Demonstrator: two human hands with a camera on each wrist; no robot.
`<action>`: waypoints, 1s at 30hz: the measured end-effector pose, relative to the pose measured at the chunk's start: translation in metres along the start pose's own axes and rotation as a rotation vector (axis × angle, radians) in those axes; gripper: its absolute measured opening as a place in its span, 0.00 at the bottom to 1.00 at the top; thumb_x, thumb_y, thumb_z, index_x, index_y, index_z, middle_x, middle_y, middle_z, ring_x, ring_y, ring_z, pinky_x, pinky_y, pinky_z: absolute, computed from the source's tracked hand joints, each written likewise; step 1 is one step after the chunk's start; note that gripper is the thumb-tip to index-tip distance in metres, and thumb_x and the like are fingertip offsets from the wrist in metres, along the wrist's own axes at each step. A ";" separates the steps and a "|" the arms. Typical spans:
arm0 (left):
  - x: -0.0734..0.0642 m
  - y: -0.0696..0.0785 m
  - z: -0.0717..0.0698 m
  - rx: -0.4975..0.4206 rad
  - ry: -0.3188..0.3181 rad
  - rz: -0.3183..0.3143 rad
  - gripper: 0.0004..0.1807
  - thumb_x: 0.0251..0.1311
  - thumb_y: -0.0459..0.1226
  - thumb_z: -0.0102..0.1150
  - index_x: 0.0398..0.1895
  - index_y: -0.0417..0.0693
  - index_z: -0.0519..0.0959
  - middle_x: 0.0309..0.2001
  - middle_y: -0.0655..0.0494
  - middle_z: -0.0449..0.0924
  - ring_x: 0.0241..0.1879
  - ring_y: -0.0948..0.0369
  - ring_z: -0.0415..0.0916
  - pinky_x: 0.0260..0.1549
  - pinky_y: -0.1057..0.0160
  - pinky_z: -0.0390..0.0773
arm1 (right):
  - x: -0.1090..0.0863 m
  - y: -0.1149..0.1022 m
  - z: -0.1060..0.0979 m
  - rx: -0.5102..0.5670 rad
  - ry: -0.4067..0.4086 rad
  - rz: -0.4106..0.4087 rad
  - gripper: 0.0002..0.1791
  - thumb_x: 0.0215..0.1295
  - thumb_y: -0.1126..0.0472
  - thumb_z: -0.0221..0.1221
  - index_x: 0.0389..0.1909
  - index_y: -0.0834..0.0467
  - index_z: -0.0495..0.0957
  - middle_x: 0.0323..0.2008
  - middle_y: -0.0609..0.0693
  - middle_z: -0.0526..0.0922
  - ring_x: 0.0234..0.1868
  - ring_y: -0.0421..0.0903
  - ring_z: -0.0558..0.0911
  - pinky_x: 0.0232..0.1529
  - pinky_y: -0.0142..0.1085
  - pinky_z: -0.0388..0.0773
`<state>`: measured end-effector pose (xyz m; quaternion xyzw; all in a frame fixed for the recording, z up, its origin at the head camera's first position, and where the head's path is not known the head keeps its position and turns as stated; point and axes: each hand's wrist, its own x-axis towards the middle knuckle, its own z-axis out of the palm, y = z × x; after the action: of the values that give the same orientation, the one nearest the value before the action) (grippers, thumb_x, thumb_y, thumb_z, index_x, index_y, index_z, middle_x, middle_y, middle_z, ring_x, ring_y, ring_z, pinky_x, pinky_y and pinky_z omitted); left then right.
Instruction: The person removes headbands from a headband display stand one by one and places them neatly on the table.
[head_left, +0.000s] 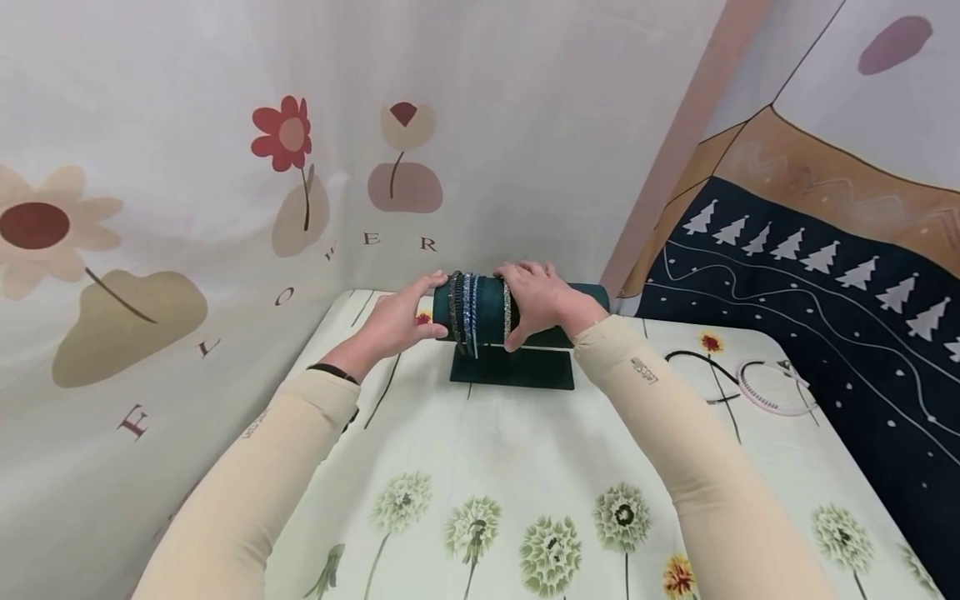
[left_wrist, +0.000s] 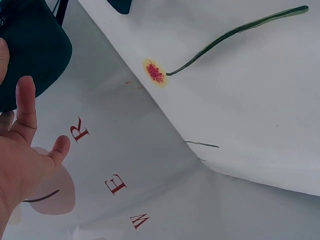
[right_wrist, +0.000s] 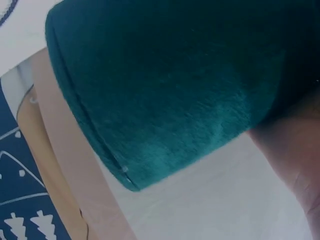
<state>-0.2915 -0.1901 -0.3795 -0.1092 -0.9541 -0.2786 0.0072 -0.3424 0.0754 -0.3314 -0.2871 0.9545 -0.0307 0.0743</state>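
Observation:
A dark green velvet display stand (head_left: 491, 304) with a horizontal roll stands on the table. Several headbands (head_left: 465, 312), brown, black and blue, sit side by side over the roll's left part. My left hand (head_left: 397, 321) holds the roll's left end, thumb in front and fingertips on top. In the left wrist view, the little finger of that hand (left_wrist: 25, 155) sticks out past the roll. Over the roll farther right, my right hand (head_left: 540, 300) grips a glittery silver headband (head_left: 507, 308), thumb in front. The right wrist view shows the roll's right end (right_wrist: 150, 100) and part of this hand.
The stand's flat base (head_left: 512, 368) rests on a flower-print tablecloth (head_left: 510, 450). To the right on it lie a black headband (head_left: 701, 354) and a pale pink headband (head_left: 772, 408). A printed curtain (head_left: 510, 125) hangs close behind the table, and dark tree-print fabric (head_left: 817, 308) is at right.

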 end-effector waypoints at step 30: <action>-0.001 0.002 -0.001 -0.014 -0.008 -0.014 0.54 0.65 0.47 0.75 0.87 0.65 0.52 0.89 0.58 0.49 0.82 0.38 0.60 0.75 0.32 0.68 | -0.060 0.094 0.002 0.233 0.048 0.093 0.67 0.53 0.38 0.79 0.86 0.57 0.51 0.83 0.63 0.58 0.84 0.68 0.47 0.81 0.73 0.42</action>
<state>-0.2897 -0.1888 -0.3776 -0.1036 -0.9529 -0.2850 0.0008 -0.3441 0.1867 -0.3356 -0.2309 0.9583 -0.1449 0.0859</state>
